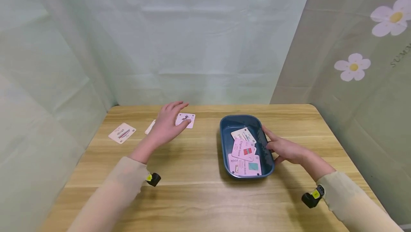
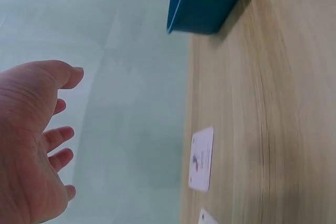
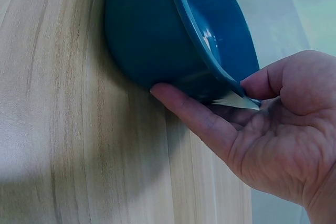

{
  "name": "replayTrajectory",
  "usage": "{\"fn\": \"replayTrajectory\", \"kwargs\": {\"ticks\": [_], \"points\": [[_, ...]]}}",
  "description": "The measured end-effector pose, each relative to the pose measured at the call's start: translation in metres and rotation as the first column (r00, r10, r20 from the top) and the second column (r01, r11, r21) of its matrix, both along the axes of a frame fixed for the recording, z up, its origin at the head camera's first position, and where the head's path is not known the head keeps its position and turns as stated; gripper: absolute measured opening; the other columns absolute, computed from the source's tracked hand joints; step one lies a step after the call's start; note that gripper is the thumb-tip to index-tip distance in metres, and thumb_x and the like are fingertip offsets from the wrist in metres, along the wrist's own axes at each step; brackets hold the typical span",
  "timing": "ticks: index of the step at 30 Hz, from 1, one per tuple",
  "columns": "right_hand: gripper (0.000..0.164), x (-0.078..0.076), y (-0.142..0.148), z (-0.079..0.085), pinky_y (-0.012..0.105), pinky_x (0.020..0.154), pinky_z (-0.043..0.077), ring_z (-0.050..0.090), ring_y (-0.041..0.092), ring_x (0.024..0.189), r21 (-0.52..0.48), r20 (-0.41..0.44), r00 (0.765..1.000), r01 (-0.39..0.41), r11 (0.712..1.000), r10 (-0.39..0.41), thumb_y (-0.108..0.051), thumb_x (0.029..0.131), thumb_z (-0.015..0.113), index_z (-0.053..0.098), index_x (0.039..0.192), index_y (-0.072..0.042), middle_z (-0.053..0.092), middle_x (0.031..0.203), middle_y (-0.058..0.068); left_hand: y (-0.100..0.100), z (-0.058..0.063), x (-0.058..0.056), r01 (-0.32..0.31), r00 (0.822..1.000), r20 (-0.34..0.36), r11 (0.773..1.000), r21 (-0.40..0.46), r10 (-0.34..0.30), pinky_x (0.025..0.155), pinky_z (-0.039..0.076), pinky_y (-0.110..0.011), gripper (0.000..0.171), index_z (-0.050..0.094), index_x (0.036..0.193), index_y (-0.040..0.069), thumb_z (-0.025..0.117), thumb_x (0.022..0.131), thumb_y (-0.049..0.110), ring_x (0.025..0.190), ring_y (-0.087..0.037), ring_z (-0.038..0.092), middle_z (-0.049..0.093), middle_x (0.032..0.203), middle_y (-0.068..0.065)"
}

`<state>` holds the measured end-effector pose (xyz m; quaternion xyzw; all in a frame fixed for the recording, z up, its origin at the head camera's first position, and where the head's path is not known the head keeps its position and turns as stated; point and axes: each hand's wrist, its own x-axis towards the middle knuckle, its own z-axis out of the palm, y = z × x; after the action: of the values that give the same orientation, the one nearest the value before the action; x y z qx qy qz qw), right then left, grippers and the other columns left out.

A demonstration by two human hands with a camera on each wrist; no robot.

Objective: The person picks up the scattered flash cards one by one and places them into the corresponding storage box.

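The right hand point(image 1: 287, 150) grips the tray point(image 1: 240, 120) at its right wall, with digits on both the inner and outer sides. The tray stands upright on the table point(image 1: 192, 189), right of centre, with overlapping cards inside: the yacht card point(image 1: 238, 132) farthest back, the English book card point(image 1: 242, 150) partly over it, and the exercise book card point(image 1: 253, 168) at the near end.

The left hand point(image 1: 167, 126) hangs wide and relaxed above the table, thumb apart from the bent fingers. In the head view it partly covers a pink card point(image 1: 190, 117) near the far edge and a white card point(image 1: 149, 127); the ship card point(image 1: 122, 133) lies to their left, well apart from the tray
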<state>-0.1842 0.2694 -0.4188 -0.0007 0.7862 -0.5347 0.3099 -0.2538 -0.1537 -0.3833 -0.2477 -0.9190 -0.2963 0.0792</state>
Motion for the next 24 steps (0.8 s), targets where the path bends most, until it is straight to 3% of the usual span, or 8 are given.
{"fn": "replayTrajectory", "kwargs": {"ticks": [8, 24], "points": [[0.081, 0.003, -0.002, -0.003, 0.055, 0.086, 0.057, 0.03, 0.052, 0.144, -0.003, 0.009, 1.0, 0.01, 1.0, -0.01, -0.006, 0.104, 0.037, -0.009, 0.163, -0.036, -0.001, 0.167, 0.026, -0.029, 0.0, 0.003, -0.06, 0.998, -0.011, 0.998, -0.021, 0.06, 0.115, 0.019, -0.065, 0.063, 0.046, 0.153, 0.008, 0.068, 0.099, 0.032, 0.145, -0.045, 0.026, 0.037, 0.159, -0.019], [0.081, 0.002, -0.004, -0.005, 0.056, 0.085, 0.057, 0.033, 0.052, 0.142, 0.011, 0.004, 1.0, 0.013, 1.0, -0.013, -0.006, 0.104, 0.038, -0.008, 0.163, -0.038, 0.0, 0.167, 0.027, -0.077, -0.014, 0.005, -0.151, 0.988, -0.001, 0.987, -0.045, 0.151, 0.114, 0.016, -0.068, 0.064, 0.044, 0.153, 0.006, 0.068, 0.098, 0.029, 0.142, -0.052, 0.027, 0.038, 0.156, -0.025]]}}
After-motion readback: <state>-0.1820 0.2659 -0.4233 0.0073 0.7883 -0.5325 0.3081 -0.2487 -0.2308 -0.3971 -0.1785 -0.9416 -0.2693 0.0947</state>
